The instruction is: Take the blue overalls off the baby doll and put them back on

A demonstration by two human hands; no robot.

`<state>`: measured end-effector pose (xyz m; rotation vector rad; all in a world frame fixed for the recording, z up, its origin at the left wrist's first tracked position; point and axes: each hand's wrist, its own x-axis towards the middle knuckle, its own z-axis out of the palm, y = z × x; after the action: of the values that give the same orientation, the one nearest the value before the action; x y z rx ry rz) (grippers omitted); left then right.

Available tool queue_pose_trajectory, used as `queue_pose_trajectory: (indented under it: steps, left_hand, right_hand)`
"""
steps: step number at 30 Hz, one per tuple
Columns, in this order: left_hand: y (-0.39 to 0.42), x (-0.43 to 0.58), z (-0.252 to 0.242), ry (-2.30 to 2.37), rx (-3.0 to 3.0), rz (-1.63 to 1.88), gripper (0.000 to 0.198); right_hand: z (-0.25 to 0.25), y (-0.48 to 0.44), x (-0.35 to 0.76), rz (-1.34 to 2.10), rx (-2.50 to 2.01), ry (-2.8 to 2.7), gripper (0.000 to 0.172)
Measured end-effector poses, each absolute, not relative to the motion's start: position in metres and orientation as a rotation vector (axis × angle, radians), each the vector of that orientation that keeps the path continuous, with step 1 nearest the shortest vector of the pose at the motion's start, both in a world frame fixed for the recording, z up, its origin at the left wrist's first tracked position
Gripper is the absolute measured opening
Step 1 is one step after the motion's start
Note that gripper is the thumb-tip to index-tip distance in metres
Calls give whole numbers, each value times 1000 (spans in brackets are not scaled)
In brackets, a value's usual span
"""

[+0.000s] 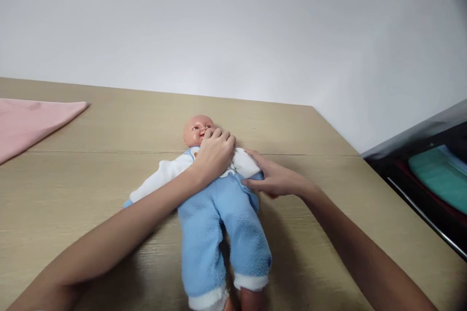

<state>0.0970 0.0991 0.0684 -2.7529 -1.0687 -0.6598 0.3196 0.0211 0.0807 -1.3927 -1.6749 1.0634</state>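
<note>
A baby doll (204,194) lies on its back on the wooden table, head away from me. It wears a fleece outfit with blue trousers (222,223) and white sleeves. My left hand (218,153) rests across the doll's upper chest near the chin, its fingers curled over the shoulder and collar and covering part of the neck. From the right, my right hand (272,175) clasps the doll's arm and side, thumb at the waist and fingers along the white sleeve (245,163). The other sleeve (160,180) stretches out to the left, partly behind my left forearm.
A folded pink cloth (32,121) lies at the table's left. Behind the wooden table (127,116) rises a pale wall (182,29). Beyond the right edge, a dark object with a metal bar (425,218) holds green fabric (436,175).
</note>
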Motion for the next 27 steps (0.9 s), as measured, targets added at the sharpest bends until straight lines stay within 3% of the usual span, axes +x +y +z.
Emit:
queue_pose_trajectory:
  steps: [2, 5, 7, 11, 17, 23, 27]
  left_hand:
    - [102, 93, 69, -1115, -2711, -617, 23]
    - [106, 89, 70, -1137, -2690, -597, 23]
    - [106, 87, 71, -1134, -2708, -604, 22]
    - [102, 85, 71, -1126, -2750, -654, 26]
    - [85, 79, 79, -1049, -2879, -737, 33]
    - [56, 66, 90, -962, -3045, -903, 24]
    - [36, 49, 84, -913, -3147, -809, 24]
  right_hand:
    - [103, 19, 340, 926, -1513, -2017, 69]
    - [122, 31, 372, 1144, -1528, -2271, 71]
    - [123, 41, 386, 1034, -1534, -2292, 67]
    - [104, 43, 395, 749, -1561, -2259, 49]
    - [61, 22, 400, 608, -1560, -2046, 41]
    - [31, 18, 401, 606, -1576, -1997, 42]
    - [34, 4, 368, 154, -1515, -2022, 46]
